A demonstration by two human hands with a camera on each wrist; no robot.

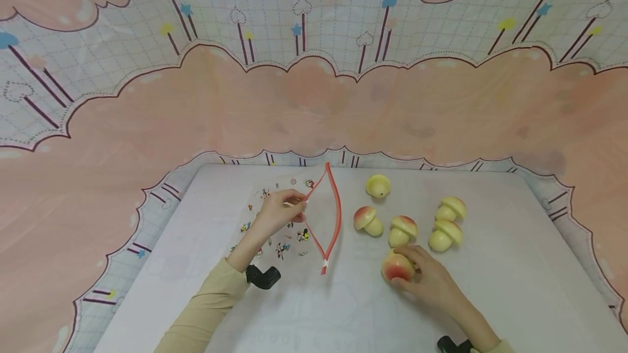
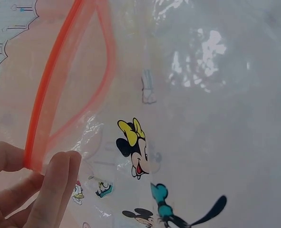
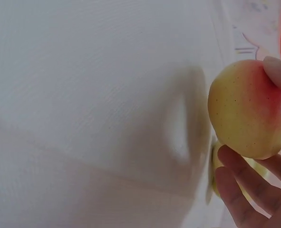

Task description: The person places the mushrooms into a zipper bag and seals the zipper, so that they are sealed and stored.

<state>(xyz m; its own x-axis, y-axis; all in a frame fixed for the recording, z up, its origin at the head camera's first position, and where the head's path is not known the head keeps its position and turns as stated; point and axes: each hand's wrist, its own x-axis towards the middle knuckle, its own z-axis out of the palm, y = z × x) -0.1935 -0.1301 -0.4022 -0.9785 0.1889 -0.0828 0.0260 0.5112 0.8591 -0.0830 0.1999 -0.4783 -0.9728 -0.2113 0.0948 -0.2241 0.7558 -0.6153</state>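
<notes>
A clear zip bag (image 1: 282, 244) with cartoon prints lies on the left of the table, its red zipper edge (image 1: 338, 211) spread into a wide mouth. With thumb and fingers, my left hand (image 1: 281, 211) pinches the near side of that edge; the left wrist view shows the red strip (image 2: 40, 114) running up from the fingertips. My right hand (image 1: 429, 279) grips a toy mushroom (image 1: 397, 267) with a yellow and red cap. Close up in the right wrist view, the rounded cap (image 3: 247, 111) sits between thumb and fingers; its stem is hidden.
Beyond the right hand lie several more toy mushrooms: a red-capped one (image 1: 363, 217), another (image 1: 404, 226) just past the held one, a yellow one (image 1: 378, 186) at the back, and a touching pair (image 1: 445, 235) to the right. Patterned cloth (image 1: 343, 108) hangs behind the white table (image 1: 510, 266).
</notes>
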